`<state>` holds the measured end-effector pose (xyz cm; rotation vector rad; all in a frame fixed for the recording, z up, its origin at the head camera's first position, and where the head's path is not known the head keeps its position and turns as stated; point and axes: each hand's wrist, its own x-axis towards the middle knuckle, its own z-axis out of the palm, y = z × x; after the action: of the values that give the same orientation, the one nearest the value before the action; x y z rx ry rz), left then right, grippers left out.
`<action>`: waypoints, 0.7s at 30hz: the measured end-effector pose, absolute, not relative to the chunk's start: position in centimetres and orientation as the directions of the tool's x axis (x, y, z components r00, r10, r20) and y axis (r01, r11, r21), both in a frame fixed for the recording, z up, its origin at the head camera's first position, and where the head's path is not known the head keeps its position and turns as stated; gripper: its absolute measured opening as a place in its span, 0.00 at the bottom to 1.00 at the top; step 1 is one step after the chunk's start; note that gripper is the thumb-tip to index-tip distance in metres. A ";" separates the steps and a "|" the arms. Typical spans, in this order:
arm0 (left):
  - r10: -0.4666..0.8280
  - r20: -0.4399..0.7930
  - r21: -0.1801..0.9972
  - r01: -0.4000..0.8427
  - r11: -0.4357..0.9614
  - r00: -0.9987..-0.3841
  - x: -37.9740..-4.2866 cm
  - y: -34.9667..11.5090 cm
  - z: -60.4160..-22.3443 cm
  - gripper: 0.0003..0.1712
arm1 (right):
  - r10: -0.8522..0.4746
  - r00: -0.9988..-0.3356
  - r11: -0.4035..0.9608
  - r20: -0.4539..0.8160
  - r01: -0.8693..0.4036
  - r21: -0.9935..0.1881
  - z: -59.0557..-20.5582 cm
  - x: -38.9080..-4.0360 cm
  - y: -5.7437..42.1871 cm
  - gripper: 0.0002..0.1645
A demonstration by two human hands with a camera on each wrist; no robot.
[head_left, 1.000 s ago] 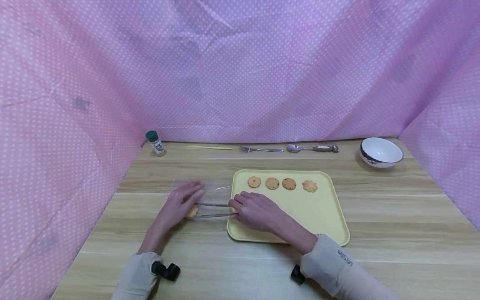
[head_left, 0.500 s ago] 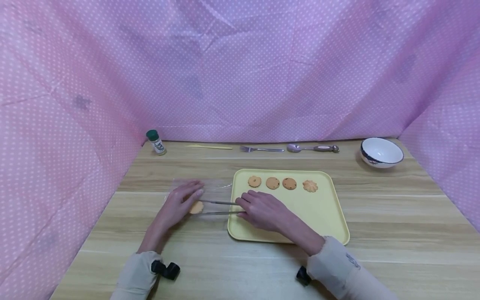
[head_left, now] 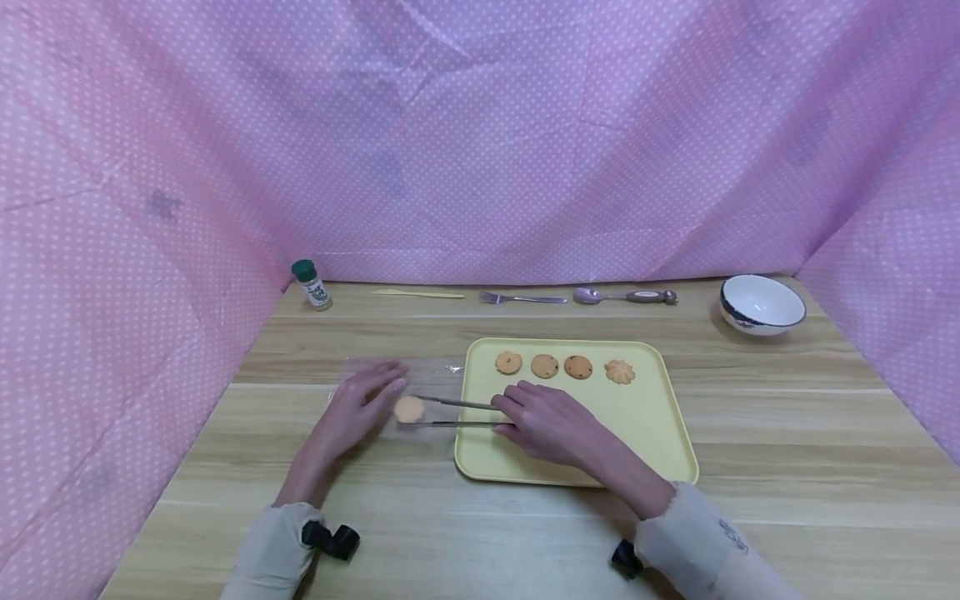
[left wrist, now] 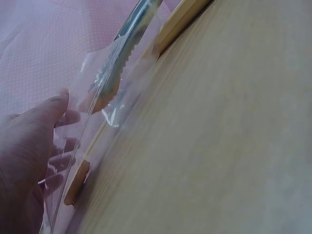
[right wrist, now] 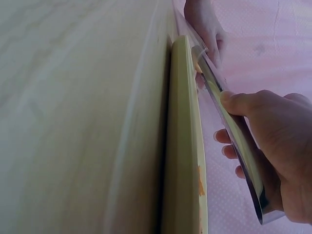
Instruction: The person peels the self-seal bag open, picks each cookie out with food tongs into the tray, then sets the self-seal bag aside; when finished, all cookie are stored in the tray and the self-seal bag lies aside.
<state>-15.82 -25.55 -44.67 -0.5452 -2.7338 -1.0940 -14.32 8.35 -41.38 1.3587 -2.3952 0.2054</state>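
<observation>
My right hand [head_left: 551,423] grips metal tongs [right wrist: 234,131], thumb on one arm and fingers on the other. A round, pale cookie [head_left: 409,409] sits between the tong tips. In the left wrist view those tips and that cookie [left wrist: 106,100] show through the film of a clear plastic bag [left wrist: 124,92]. My left hand [head_left: 366,400] holds the bag, its thumb on the near side and its fingers seen through the plastic. A second cookie [left wrist: 77,183] lies lower in the bag. Several cookies, one of them flower-shaped [head_left: 620,372], lie in a row on the yellow tray [head_left: 600,442].
Along the back of the wooden table [head_left: 420,533] lie a flat yellow stick-like utensil [head_left: 418,293], a fork [head_left: 522,299] and a spoon [head_left: 626,297]. A green-capped shaker [head_left: 312,285] stands at the back left, a white bowl [head_left: 762,305] at the back right. Pink dotted cloth [head_left: 480,150] hangs behind.
My right hand has drawn the tongs to the right, and the cookie between their tips has come out from beside my left hand. The left hand stays almost still.
</observation>
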 end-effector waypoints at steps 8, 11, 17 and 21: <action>0.277 0.246 0.639 0.371 0.674 -0.929 -16.0 -25.6 -44.6 0.24 | -0.773 -0.479 0.534 0.415 -0.845 0.020 -41.5 -14.1 10.4 0.16; 0.277 0.247 0.639 0.371 0.674 -0.929 -16.0 -25.6 -44.6 0.24 | -0.767 -0.479 0.536 0.426 -0.844 0.017 -41.6 -14.0 11.1 0.16; 0.277 0.259 0.637 0.379 0.671 -0.925 -16.2 -25.6 -44.5 0.24 | -0.748 -0.486 0.548 0.451 -0.836 0.008 -41.7 -13.9 12.5 0.18; 0.282 0.249 0.640 0.376 0.670 -0.927 -16.1 -25.8 -44.5 0.24 | -0.735 -0.489 0.556 0.469 -0.831 0.004 -41.8 -13.7 13.4 0.19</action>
<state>-16.11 -25.77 -44.46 -0.5448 -2.7522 -1.0983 -13.74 13.35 -41.85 1.2701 -2.3736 0.3119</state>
